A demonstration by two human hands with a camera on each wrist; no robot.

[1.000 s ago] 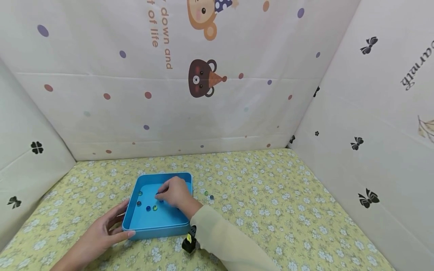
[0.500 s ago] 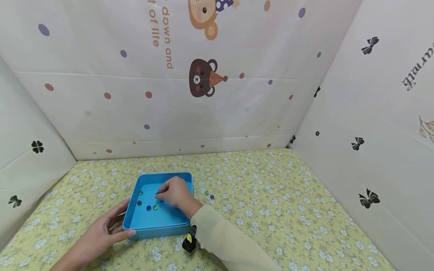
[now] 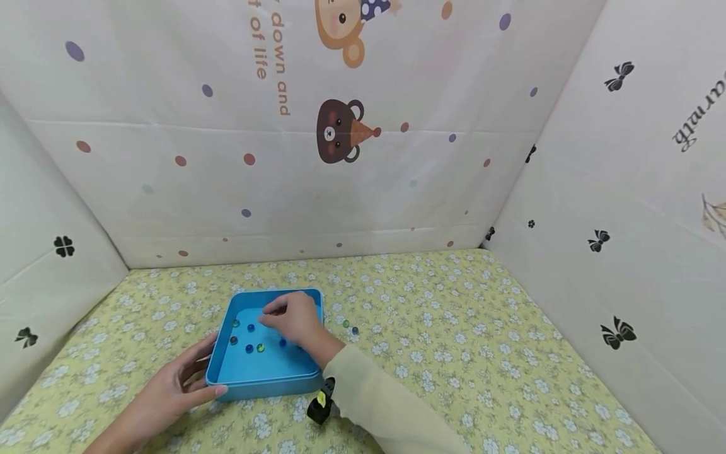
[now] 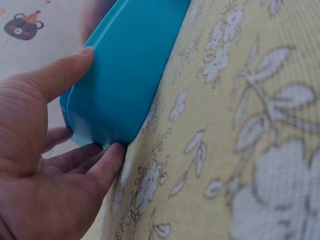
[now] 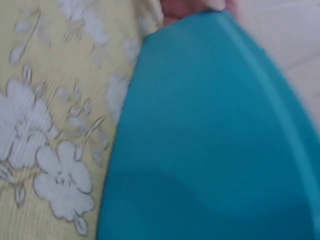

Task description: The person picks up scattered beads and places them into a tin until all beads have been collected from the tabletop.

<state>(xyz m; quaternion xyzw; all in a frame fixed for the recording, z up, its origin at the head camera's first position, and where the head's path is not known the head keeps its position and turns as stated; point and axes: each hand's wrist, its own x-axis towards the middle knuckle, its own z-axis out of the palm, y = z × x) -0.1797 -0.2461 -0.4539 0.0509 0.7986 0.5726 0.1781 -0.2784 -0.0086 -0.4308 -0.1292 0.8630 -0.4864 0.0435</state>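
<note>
A shallow blue box [image 3: 272, 372] sits on the cloth, with several glass marbles on its floor. My left hand [image 3: 172, 384] grips its near left corner, thumb on the front wall and fingers along the left side; the left wrist view shows this thumb [image 4: 75, 65] close up. Over the right half of the box hovers my right hand [image 3: 295, 318], thumb and index finger apart with nothing visible between them. A blue marble [image 3: 251, 328] lies just left of those fingertips, another blue marble [image 3: 283, 342] under the palm. The right wrist view shows mostly the box wall [image 5: 200, 130].
Outside the box to the right, a green marble [image 3: 346, 323] and a dark blue marble [image 3: 355, 330] lie on the yellow flowered cloth [image 3: 454, 328]. White printed sheets [image 3: 283, 189] wall the table at the back and on both sides.
The right hand's fingertips have parted and lifted slightly. The blue marble at them now lies free to their left, and another blue one has shifted right. The left hand stays put.
</note>
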